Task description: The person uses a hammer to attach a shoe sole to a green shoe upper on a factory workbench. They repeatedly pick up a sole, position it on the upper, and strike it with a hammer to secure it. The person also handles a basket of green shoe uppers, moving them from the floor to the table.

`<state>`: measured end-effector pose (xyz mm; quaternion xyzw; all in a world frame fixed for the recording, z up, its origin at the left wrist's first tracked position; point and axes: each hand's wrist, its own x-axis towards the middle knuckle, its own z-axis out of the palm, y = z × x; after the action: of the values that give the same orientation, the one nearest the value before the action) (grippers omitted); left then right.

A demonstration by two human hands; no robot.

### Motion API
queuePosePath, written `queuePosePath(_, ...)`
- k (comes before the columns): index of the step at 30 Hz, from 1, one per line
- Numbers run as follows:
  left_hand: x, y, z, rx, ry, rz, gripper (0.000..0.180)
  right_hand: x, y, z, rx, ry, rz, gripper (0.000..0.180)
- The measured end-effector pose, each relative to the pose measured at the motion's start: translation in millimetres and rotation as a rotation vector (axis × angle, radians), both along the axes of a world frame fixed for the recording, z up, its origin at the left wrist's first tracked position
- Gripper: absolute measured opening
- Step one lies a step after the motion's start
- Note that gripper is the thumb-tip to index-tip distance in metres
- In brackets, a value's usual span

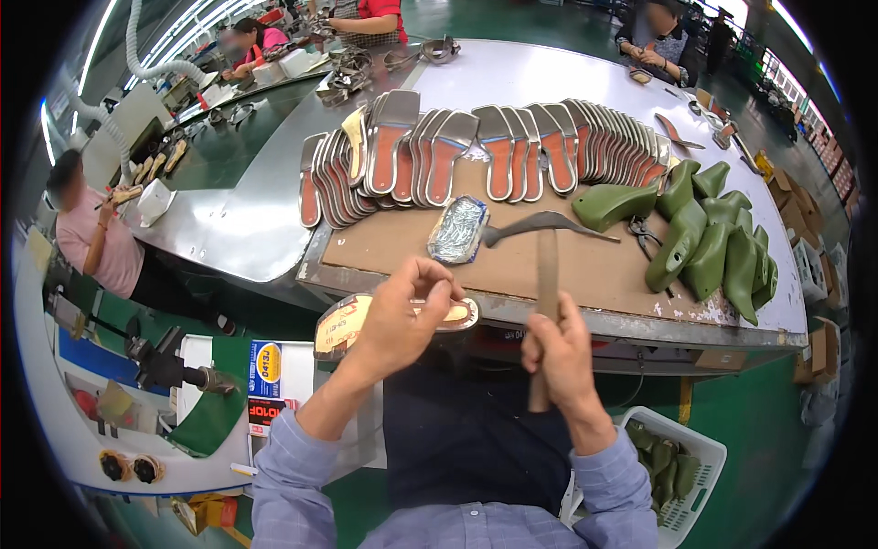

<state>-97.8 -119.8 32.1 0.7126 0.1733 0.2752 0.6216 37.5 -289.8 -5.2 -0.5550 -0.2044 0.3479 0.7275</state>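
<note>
My right hand (562, 357) is wrapped round the wooden handle of a shoemaker's hammer (547, 274). Its dark, curved head points away from me, above the bench's near edge. Over a shoe insole (340, 325) my left hand (398, 320) is closed, thumb and fingertips pinched together; anything between them is too small to make out. The insole lies bottom up at the bench's near edge, pale with a dark rim, partly covered by that hand. Just beyond sits a shallow container (458, 231) of silvery bits. Pincers (644, 240) rest to the right of the hammer head.
Brown-red insoles (498, 151) stand in a long row across the bench (384, 247). Green shoe lasts (700, 233) are heaped at the right. More lasts fill a white basket (704, 448) on the floor. A machine (210, 430) stands at left; several people work around.
</note>
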Motion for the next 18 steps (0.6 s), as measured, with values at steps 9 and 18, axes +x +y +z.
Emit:
queuePosePath(9, -1, 17, -25, 0.394, 0.301, 0.042, 0.018, 34, -53, -32, -0.477, -0.643, 0.008, 0.053)
queuePosePath(18, -1, 20, -25, 0.57, 0.384, 0.0, 0.008, 34, -57, -36, -0.556, -0.761, -0.04, 0.059)
